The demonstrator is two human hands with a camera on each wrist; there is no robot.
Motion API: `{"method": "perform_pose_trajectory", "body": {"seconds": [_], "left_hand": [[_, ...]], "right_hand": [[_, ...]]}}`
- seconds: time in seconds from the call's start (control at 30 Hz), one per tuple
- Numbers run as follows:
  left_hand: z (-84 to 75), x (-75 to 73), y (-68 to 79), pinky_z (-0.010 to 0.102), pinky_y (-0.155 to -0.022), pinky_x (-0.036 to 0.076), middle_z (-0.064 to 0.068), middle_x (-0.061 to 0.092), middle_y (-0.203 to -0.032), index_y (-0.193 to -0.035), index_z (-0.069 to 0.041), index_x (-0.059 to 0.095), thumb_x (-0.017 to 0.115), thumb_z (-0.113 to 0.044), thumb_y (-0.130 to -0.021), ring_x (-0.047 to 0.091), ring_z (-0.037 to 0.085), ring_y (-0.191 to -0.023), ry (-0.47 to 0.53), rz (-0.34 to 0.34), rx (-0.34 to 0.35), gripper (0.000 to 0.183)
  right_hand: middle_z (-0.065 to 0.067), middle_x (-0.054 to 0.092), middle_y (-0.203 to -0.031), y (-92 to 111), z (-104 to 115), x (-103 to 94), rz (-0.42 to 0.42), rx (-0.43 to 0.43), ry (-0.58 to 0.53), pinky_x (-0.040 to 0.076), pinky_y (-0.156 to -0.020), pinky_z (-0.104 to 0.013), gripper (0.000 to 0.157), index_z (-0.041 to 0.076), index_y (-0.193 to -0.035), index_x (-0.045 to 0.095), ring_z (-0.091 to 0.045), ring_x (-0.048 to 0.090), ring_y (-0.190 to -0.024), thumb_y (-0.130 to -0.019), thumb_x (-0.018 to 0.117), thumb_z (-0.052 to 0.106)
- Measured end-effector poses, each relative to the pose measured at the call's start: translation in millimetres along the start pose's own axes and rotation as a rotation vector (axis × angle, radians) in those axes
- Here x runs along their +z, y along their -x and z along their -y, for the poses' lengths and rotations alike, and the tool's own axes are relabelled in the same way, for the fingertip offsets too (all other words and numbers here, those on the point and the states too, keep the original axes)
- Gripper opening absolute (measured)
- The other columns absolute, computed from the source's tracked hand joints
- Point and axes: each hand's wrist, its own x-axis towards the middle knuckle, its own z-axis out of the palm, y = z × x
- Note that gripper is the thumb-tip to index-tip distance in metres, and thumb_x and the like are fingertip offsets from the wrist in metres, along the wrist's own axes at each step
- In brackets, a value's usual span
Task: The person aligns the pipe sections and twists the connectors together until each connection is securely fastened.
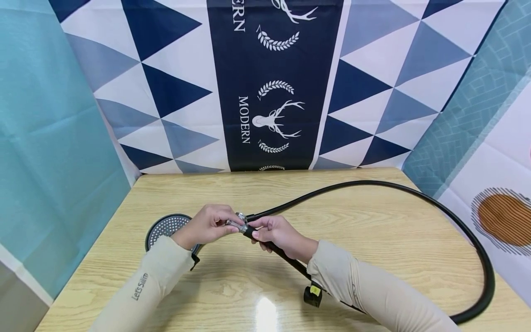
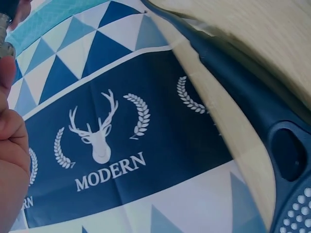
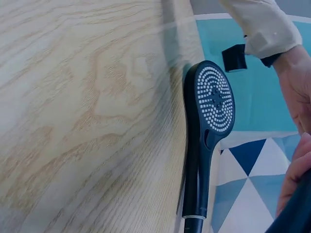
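Observation:
In the head view, a black shower hose (image 1: pixel 286 252) ends in a silver metal fitting (image 1: pixel 236 225). My left hand (image 1: pixel 211 224) pinches that fitting between thumb and fingers. Just behind its end, my right hand (image 1: pixel 282 235) grips the black hose. A dark shower head (image 1: pixel 168 227) lies on the table to the left, partly covered by my left forearm. Its white-dotted face (image 3: pixel 214 99) shows fully in the right wrist view. The shower head's handle (image 2: pixel 233 73) crosses the left wrist view; in the head view my left hand hides much of it.
The hose's long loop (image 1: pixel 469 230) sweeps over the right side of the wooden table (image 1: pixel 232 295). A patterned cloth (image 1: pixel 178 83) hangs along the back edge, with teal cloth (image 1: pixel 62 138) at the left. A small black block (image 1: pixel 313 297) sits by my right sleeve.

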Motion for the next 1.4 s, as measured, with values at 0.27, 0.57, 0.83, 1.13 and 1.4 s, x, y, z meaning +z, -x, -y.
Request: {"method": "perform_pose_trajectory", "body": {"seconds": [0.27, 0.57, 0.83, 1.13, 1.4], "left_hand": [[5.1, 4.0, 4.5, 0.024, -0.048, 0.038, 0.01, 0.065, -0.084, -0.094, 0.002, 0.071, 0.068, 0.007, -0.083, 0.041, 0.005, -0.056, 0.052, 0.037, -0.147, 0.012], [6.5, 3.5, 2.5, 0.023, -0.052, 0.036, 0.016, 0.066, -0.096, -0.1, 0.005, 0.067, 0.067, 0.001, -0.087, 0.039, 0.007, -0.056, 0.091, 0.071, -0.417, 0.013], [7.4, 8.9, -2.4, 0.025, -0.055, 0.036, 0.012, 0.068, -0.091, -0.098, 0.002, 0.066, 0.073, -0.003, -0.083, 0.043, 0.016, -0.06, 0.049, -0.059, -0.543, 0.017], [10.4, 15.4, -2.7, 0.029, -0.068, 0.052, 0.014, 0.069, -0.089, -0.099, 0.007, 0.063, 0.072, 0.003, -0.082, 0.065, 0.017, -0.081, 0.186, -0.037, -0.647, 0.02], [19.7, 21.2, -1.3, 0.026, -0.064, 0.046, 0.007, 0.067, -0.084, -0.091, 0.005, 0.061, 0.073, 0.006, -0.079, 0.059, 0.011, -0.072, 0.185, 0.081, -0.75, 0.017]], "right_hand": [[-0.008, 0.066, -0.076, 1.6, -4.1, 3.2, -0.03, 0.006, 0.242, 0.047, -0.052, -0.021, 0.036, -0.012, -0.123, 0.055, -0.01, 0.056, -0.055, -0.089, 0.061, -0.001], [-0.005, 0.068, -0.074, 8.3, -9.1, -0.2, -0.126, 0.054, 0.543, 0.047, -0.06, -0.025, 0.036, -0.005, -0.11, 0.066, -0.011, 0.061, -0.066, -0.078, 0.076, 0.007], [-0.006, 0.069, -0.078, 9.1, -17.5, 0.9, -0.271, -0.018, 0.417, 0.05, -0.061, -0.025, 0.038, -0.004, -0.111, 0.067, -0.011, 0.063, -0.068, -0.076, 0.077, 0.007], [-0.005, 0.068, -0.076, 9.7, -19.2, 5.5, -0.299, 0.048, 0.371, 0.044, -0.052, -0.023, 0.031, -0.002, -0.106, 0.07, -0.008, 0.055, -0.058, -0.076, 0.077, 0.006], [-0.002, 0.069, -0.075, 8.4, -31.7, 9.3, -0.258, 0.207, 0.303, 0.042, -0.045, -0.022, 0.035, 0.001, -0.111, 0.069, -0.008, 0.05, -0.052, -0.077, 0.076, 0.008]]}}
